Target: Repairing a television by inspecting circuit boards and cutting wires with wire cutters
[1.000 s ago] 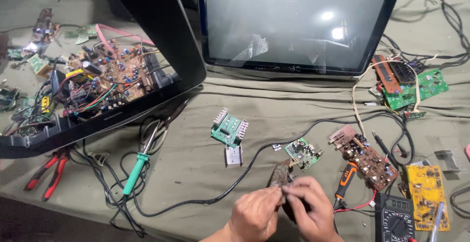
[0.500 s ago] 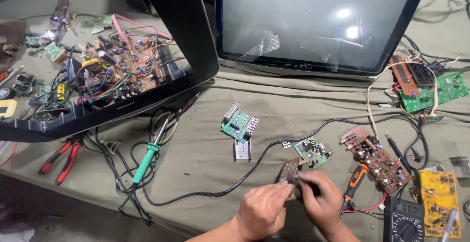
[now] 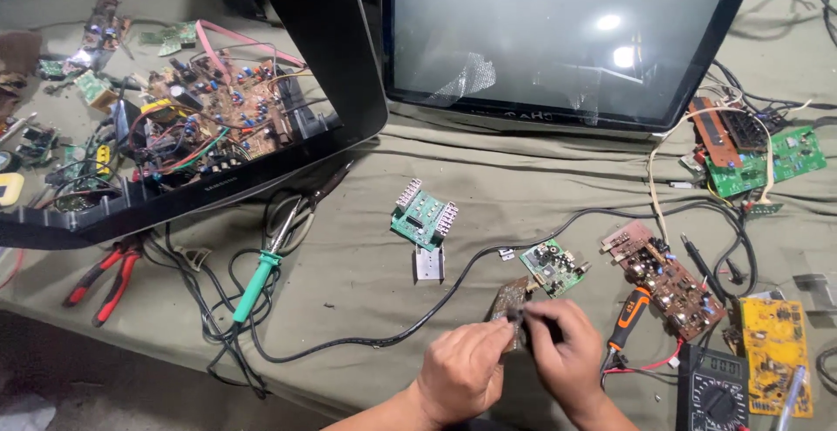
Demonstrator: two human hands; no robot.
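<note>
While both hands [image 3: 514,357] pinch the small brown circuit board [image 3: 508,298] near the black multimeter [image 3: 715,392], the green-handled soldering iron [image 3: 261,274] lies untouched, work unfinished.

We see bare cloth left of our left hand [image 3: 462,370]; a black cable [image 3: 436,300] crosses it, small green board [image 3: 553,267] ahead.

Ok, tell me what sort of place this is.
Probably an electronics repair bench: an opened television, loose circuit boards such as the green one, a soldering iron, and a multimeter on a cloth-covered table.
</note>
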